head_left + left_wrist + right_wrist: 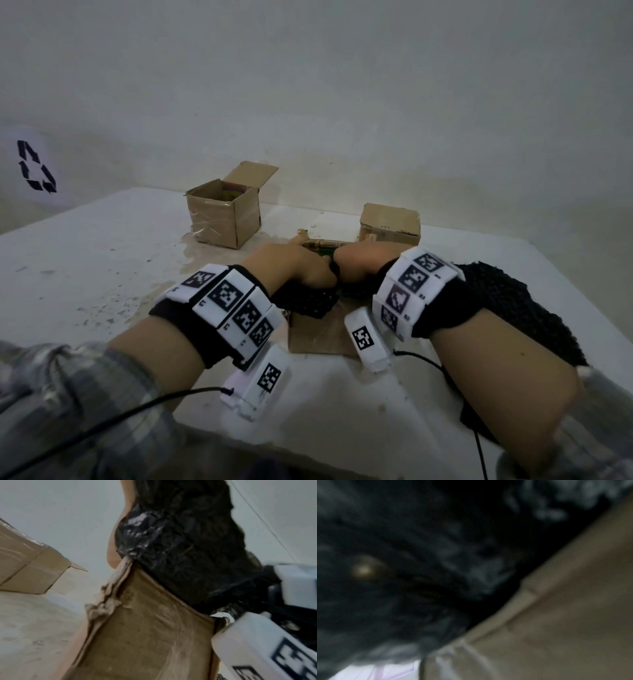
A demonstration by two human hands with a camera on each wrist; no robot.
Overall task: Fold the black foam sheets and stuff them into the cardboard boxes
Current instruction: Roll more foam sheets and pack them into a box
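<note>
The black foam sheet [310, 301] is bunched at the mouth of the near cardboard box [318, 337], where the left hand [291, 263] and right hand [359, 260] curl round it and press it in. Part still trails over the table [85, 260] at the right. 2 more boxes stand behind: the open box [222, 219] shows no foam, and the far box [390, 222] cannot be judged.

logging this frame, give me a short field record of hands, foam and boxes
left hand: grips black foam sheet, pushing it into near box
right hand: same foam, grip hidden
near box: open, flaps torn
far left box: open, upright
far right box: behind the hands
spare foam: on table, under right arm
</note>
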